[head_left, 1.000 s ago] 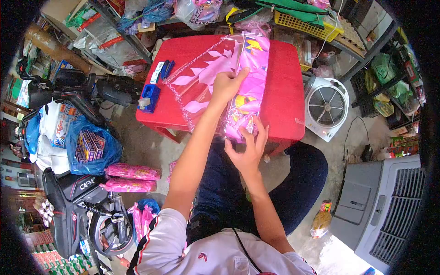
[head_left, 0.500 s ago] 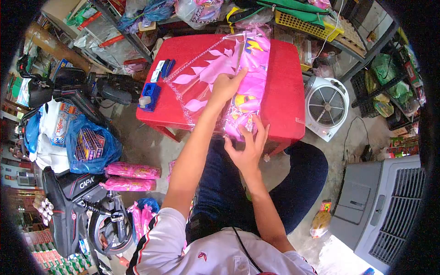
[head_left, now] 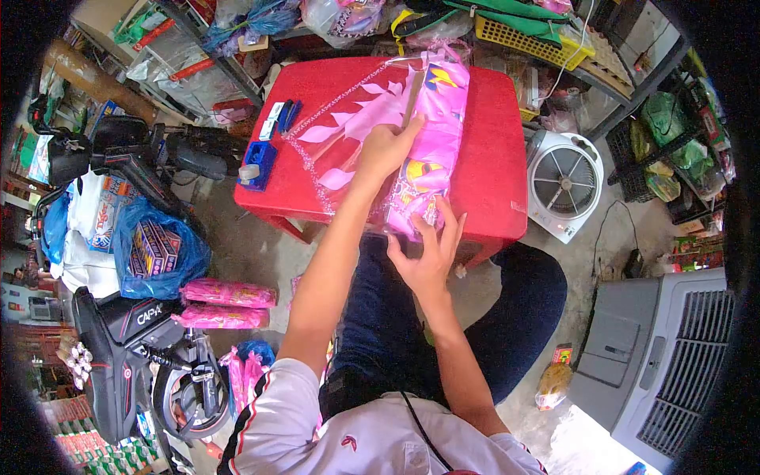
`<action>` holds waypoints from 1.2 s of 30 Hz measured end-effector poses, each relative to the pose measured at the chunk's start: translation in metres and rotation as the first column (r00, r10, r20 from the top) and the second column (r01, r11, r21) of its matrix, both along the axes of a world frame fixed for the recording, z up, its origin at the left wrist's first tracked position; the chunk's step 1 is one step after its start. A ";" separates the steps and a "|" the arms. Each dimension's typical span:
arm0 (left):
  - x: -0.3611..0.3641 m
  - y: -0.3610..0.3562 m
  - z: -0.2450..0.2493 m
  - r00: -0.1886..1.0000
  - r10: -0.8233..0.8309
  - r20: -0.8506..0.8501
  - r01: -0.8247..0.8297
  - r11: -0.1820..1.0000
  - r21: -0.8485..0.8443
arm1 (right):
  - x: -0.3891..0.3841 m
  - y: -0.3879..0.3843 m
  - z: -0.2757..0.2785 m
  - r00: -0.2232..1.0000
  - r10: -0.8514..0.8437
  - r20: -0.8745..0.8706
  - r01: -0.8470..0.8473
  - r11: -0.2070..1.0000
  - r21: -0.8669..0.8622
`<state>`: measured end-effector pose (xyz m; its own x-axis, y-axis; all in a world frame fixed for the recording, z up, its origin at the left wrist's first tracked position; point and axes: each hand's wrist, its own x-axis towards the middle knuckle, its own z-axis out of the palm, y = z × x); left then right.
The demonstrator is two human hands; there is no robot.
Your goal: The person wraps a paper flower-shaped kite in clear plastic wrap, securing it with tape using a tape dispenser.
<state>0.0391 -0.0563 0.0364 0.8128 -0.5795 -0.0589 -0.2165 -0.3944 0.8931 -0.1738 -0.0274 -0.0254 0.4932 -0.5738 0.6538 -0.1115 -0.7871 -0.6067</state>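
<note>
A long pink package (head_left: 440, 115) with yellow and purple print lies lengthwise on the red table (head_left: 495, 158). To its left spreads a clear plastic wrapper (head_left: 344, 131) with pink leaf shapes and a patterned border. My left hand (head_left: 388, 149) is closed at the package's left edge, its fingertips against the pink surface; part of its grip is hidden. At the near end, my right hand (head_left: 430, 257) touches the package with its fingers apart and the thumb out to the left.
On the table's left side are a blue tape dispenser (head_left: 257, 166) and a small white-and-blue box (head_left: 271, 121). A box fan (head_left: 564, 186) stands to the right. Two pink packages (head_left: 226, 305) lie left of my legs, near a motorbike seat (head_left: 107, 372). A grey air cooler (head_left: 657, 356) is at right.
Both hands stay nearly in place. The far part of the package has shifted slightly, and a brownish strip now shows along its left edge above my left hand.
</note>
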 end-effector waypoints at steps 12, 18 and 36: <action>-0.001 0.005 -0.013 0.995 -0.023 -0.097 0.011 0.993 -0.120 | 0.001 0.001 0.001 1.000 -0.010 0.002 0.010 1.000 0.012; -0.008 0.004 0.000 0.997 0.024 0.075 -0.021 0.999 -0.033 | 0.001 0.000 0.001 1.000 -0.009 0.001 0.009 1.000 0.006; -0.010 0.002 -0.009 1.000 0.004 0.009 -0.003 0.998 -0.069 | 0.002 0.001 0.003 1.000 -0.006 -0.018 0.006 1.000 0.004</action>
<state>0.0288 -0.0540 0.0279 0.8151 -0.5793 -0.0113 -0.2239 -0.3330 0.9160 -0.1723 -0.0265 -0.0226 0.5015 -0.5794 0.6424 -0.1269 -0.7838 -0.6079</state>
